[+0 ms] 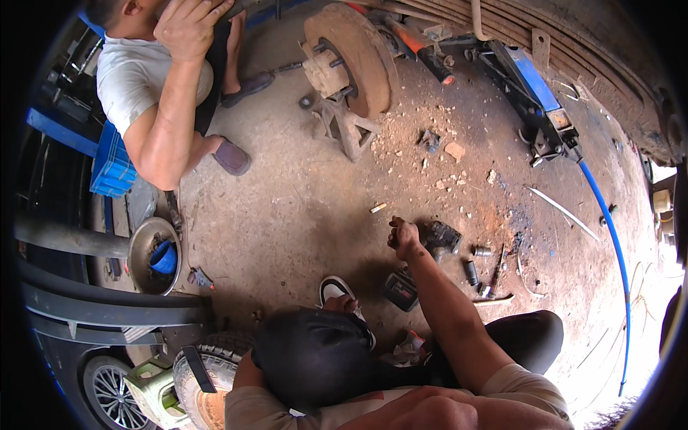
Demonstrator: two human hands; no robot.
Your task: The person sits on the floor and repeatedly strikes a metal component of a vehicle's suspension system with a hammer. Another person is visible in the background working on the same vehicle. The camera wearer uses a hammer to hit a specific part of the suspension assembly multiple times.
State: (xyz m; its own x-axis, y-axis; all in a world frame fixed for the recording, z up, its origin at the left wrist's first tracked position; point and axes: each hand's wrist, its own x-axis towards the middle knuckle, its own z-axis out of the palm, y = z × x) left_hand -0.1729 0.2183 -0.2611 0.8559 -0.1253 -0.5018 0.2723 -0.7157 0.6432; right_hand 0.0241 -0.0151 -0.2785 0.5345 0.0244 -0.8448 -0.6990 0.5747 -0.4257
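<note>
My right arm reaches over the concrete floor, and my right hand (403, 237) is closed, fingers curled; anything inside them is hidden. It is beside a dark cordless impact wrench (442, 236), and a cigarette (378, 208) lies on the floor just beyond it. Under my forearm is a black battery pack (401, 290). My left hand (341, 304) shows partly past my bent knee, against a black-and-white shoe (331, 288); its fingers are mostly hidden. Right of my forearm lie sockets (471, 273) and a ratchet-like tool (494, 276).
A rusty brake drum with hub (373, 68) rests by a metal stand (351, 132). A blue floor jack (534, 79) stands far right, with a blue hose or handle (609, 222). Another person (161, 107) sits far left. A metal bowl (136, 265) holds a blue cup (164, 258). Rust flakes litter the floor.
</note>
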